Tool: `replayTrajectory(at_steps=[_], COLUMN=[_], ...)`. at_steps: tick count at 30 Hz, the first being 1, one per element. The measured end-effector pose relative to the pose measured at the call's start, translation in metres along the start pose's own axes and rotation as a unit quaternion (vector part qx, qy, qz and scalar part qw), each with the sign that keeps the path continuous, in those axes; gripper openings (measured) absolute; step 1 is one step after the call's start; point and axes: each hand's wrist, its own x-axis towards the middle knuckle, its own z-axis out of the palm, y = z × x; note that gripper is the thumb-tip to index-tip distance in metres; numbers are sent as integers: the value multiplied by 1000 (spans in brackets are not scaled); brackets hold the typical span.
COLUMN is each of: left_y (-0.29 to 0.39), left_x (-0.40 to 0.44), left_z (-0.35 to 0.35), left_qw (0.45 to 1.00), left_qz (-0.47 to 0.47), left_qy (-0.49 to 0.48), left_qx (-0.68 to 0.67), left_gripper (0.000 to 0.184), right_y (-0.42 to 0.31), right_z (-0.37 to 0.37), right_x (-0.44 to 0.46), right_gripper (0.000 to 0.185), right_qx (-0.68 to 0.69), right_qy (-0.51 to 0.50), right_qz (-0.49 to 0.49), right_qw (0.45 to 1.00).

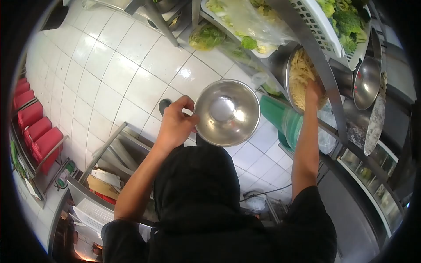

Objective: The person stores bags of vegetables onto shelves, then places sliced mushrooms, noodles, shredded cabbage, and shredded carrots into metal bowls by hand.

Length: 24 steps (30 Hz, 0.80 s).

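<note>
An empty steel mixing bowl (227,136) is held out over the floor, its inside facing up at me. My left hand (176,119) pinches its left rim between thumb and fingers. On the right, a larger metal bowl (288,81) on a low shelf is filled with pale yellow noodles (301,79). My right hand (313,91) reaches down into these noodles. Its fingers are buried there, so their grip does not show.
A metal shelf edge (326,74) crosses above the noodle bowl. Higher up sits a white basket (326,33) of broccoli (347,27). A steel ladle (367,83) hangs at right, near green containers (280,116). Red chairs (46,142) stand far left.
</note>
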Motion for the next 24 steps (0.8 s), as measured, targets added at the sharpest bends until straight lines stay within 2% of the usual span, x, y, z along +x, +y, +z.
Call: replayTrajectory(at_steps=[1,4,7,11,14,19,22,24], left_y=[1,-8,-18,-24,-19,-9,-4,-2], left_x=[0,-1,-3,-3,-2,-1,5,7], left_z=[1,0,2,11,20,34,40,41], left_qw=[1000,1000,1000,1000,1000,1000,999,999], left_qz=[0,-7,-5,-20,-17,22,38,42], left_qy=[-4,-4,10,5,-8,-13,-14,-14], left_qx=[6,0,-4,-1,1,-7,8,16], left_gripper=[13,13,14,14,15,13,13,13], right_y=[-1,-12,-52,-101,-98,-60,-57,-23], right_z=[-4,-7,-21,-28,-11,7,-5,5], right_x=[-6,16,40,44,37,22,13,24], right_gripper=[43,47,57,52,50,41,37,34], right_qx=[33,59,61,0,-21,-28,-45,-64], right_qy=[4,-77,-160,-107,-68,-60,-21,-59], right_qz=[-11,-23,-64,-59,-81,-89,-33,-37], right_qw=[999,995,983,992,994,994,998,996])
